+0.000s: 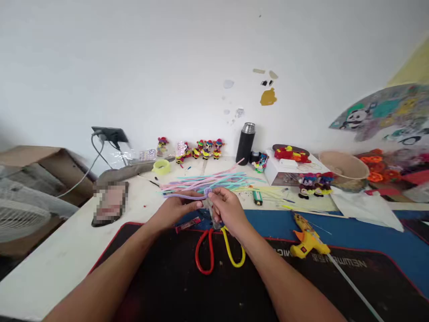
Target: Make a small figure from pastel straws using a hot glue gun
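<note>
Black mat (181,286) nearest; "NEWMEN" legible at right, "MIC" cut off by right forearm (273,264). Purple pipe cleaner (187,197): coiled end pinched in right hand (229,208); strand runs along left hand (176,211), grip unclear. Scissors (211,251) just below hands, pastel pile (214,180) beyond; mat's red edge leftward.

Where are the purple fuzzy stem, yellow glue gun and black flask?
Purple fuzzy stem (186,196): head view, length trailing leftward.
Yellow glue gun (309,241): head view, body.
Black flask (246,146): head view, mid-body below the silver cap.
</note>
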A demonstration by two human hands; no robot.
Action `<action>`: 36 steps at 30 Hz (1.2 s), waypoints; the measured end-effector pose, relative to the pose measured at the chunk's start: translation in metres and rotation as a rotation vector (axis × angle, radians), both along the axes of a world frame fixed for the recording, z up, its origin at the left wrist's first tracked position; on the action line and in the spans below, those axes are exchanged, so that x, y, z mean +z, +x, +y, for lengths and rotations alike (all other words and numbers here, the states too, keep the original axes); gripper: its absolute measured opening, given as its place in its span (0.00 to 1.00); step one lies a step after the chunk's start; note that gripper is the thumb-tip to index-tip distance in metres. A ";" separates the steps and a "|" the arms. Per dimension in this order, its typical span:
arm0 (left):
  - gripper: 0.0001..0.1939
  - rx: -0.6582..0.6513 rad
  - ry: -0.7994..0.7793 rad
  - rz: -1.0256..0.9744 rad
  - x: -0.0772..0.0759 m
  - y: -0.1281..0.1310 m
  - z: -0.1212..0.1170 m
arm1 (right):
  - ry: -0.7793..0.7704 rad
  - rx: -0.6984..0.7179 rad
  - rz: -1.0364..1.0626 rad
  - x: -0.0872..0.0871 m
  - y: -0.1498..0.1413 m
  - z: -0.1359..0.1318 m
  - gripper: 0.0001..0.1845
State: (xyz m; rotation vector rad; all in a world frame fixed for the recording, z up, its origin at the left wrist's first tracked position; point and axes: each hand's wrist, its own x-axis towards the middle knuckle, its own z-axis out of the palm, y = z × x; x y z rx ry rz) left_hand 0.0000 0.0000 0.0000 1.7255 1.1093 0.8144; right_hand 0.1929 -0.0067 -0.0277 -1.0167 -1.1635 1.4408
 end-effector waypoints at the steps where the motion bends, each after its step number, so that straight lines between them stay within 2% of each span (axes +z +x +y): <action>1: 0.21 0.006 -0.014 -0.021 -0.002 0.002 0.000 | 0.007 0.003 -0.008 0.000 0.000 0.000 0.17; 8: 0.19 0.079 -0.073 -0.174 -0.008 0.014 0.004 | 0.025 0.008 -0.004 0.002 0.000 -0.002 0.17; 15: 0.20 0.087 -0.147 -0.215 -0.004 0.020 0.011 | 0.010 -0.012 0.046 0.003 0.002 0.000 0.16; 22: 0.22 0.111 -0.147 -0.235 -0.014 0.013 0.018 | 0.062 0.030 -0.023 0.001 0.002 -0.002 0.14; 25: 0.20 0.106 -0.124 -0.206 -0.012 0.008 0.018 | 0.087 0.057 -0.077 0.000 0.002 -0.003 0.11; 30: 0.17 0.068 -0.048 -0.030 0.001 0.000 0.019 | 0.133 0.083 -0.221 0.000 0.003 -0.005 0.08; 36: 0.16 -0.026 0.042 0.096 0.010 -0.006 0.018 | 0.194 0.099 -0.344 -0.001 0.003 -0.007 0.04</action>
